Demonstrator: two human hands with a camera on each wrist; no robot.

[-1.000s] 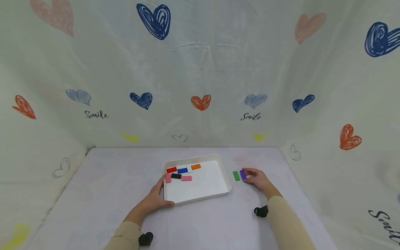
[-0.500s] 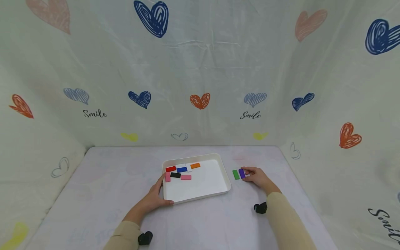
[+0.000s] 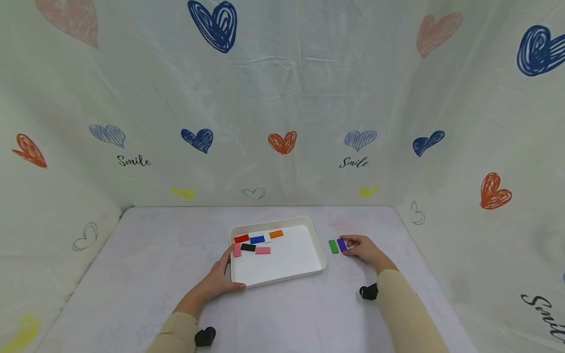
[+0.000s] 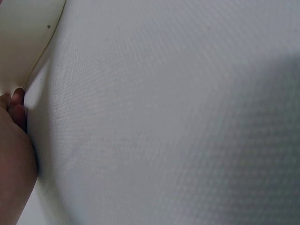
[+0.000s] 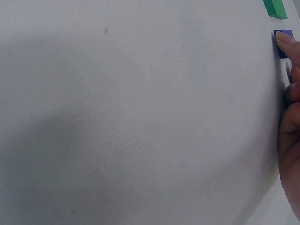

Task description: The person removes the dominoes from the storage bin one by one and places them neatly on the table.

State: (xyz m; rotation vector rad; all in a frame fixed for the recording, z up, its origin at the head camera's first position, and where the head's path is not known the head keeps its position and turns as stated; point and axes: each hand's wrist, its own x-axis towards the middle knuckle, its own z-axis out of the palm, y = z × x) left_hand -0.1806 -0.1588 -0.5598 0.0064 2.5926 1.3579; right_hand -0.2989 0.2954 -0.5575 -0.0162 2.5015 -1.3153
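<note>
My left hand (image 3: 216,280) holds a white rectangular tray (image 3: 287,279) at its near left corner, the thumb on the near rim and the fingers along the left side. In the left wrist view, only part of that hand (image 4: 16,154) shows, against the tray's wall (image 4: 28,42). To the right of the tray, my right hand (image 3: 364,251) pinches a small purple block (image 3: 342,245) on the table. In the right wrist view the thumb covers part of the purple block (image 5: 283,52). A green block (image 3: 333,246) lies just left of it, a narrow gap between them.
Inside the tray, toward its left and back, lie red (image 3: 241,239), blue (image 3: 257,239), orange (image 3: 275,234), black (image 3: 248,247), pink (image 3: 263,250) and white blocks. A pale cloth covers the table (image 3: 291,318). Behind it hangs a heart-printed curtain (image 3: 318,108).
My right hand and the purple block have edged very slightly left, closer to the green block. The left hand and the tray keep their place. The head view has shifted a little.
</note>
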